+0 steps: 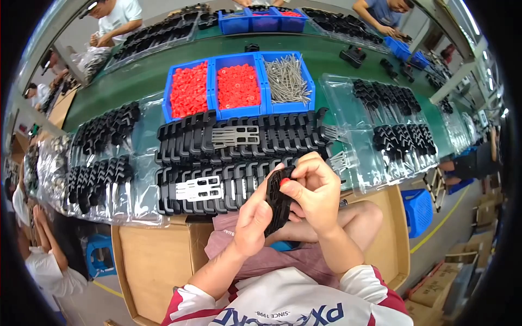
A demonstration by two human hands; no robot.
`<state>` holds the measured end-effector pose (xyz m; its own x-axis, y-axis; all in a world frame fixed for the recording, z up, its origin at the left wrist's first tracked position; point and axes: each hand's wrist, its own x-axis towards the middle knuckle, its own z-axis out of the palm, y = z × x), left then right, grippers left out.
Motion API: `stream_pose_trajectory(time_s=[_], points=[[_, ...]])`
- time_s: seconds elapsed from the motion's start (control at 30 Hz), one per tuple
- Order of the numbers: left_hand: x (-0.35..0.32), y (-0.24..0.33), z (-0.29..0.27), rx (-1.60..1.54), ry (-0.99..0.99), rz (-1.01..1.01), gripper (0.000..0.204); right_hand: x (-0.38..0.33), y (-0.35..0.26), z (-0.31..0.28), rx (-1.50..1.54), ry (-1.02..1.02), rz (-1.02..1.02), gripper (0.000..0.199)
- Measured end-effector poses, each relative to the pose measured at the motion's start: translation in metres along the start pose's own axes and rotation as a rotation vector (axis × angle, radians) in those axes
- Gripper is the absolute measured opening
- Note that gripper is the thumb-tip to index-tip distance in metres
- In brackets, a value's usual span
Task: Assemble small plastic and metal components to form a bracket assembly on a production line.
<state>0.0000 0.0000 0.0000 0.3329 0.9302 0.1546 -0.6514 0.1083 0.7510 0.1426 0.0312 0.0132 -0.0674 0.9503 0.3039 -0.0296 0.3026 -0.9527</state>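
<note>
Right hand fingers curled, pinching small red piece against top of black plastic part | left hand closed round same part from its left side | part held upright above lap, just before rows of black parts | blue bins of red caps and screws beyond.

Both hands cover much of the black plastic part; a small red piece at its top seems pressed in, though fingers hide the seating.
</note>
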Motion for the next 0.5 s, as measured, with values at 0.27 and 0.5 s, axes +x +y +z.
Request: stream_pose_trajectory(time_s=[0.27, 0.5], points=[[0.006, 0.008, -0.038, -0.054, -0.001, -0.028, 0.066, 0.026, 0.011, 0.029, 0.164, -0.131, 0.355, 0.019], [-0.002, 0.016, -0.053, -0.326, 0.127, -0.080, 0.060, 0.090, 0.006, -0.002, -0.422, -0.107, 0.194, 0.017]])
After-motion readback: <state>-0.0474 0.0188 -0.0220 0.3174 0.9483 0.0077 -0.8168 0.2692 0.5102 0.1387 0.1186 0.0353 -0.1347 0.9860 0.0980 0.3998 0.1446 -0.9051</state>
